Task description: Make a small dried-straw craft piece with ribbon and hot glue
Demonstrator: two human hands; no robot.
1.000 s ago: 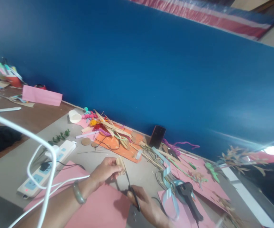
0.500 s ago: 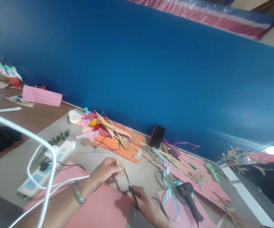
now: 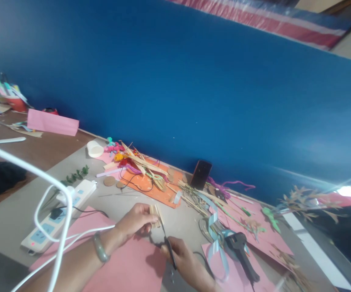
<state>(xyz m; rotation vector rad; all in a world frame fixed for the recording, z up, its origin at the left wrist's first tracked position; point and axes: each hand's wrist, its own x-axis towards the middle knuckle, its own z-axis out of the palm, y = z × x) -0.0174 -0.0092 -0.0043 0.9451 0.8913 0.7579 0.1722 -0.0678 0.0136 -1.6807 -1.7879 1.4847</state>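
My left hand (image 3: 134,223) pinches a small bundle of tan straw strips (image 3: 155,215) above a pink paper sheet (image 3: 123,267). A green bangle (image 3: 99,247) circles that wrist. My right hand (image 3: 186,263) grips black-handled scissors (image 3: 167,241), whose blades reach up against the straw bundle.
A white power strip (image 3: 56,217) with white cables (image 3: 54,211) lies at left. An orange sheet (image 3: 151,184) piled with straw and pipe cleaners, a dark phone (image 3: 201,174), a white cup (image 3: 95,149), light blue ribbon (image 3: 215,231) and a black glue gun (image 3: 240,251) lie along the blue wall.
The scissors' blades have edged slightly closer onto the straw bundle. Both hands stay almost where they were.
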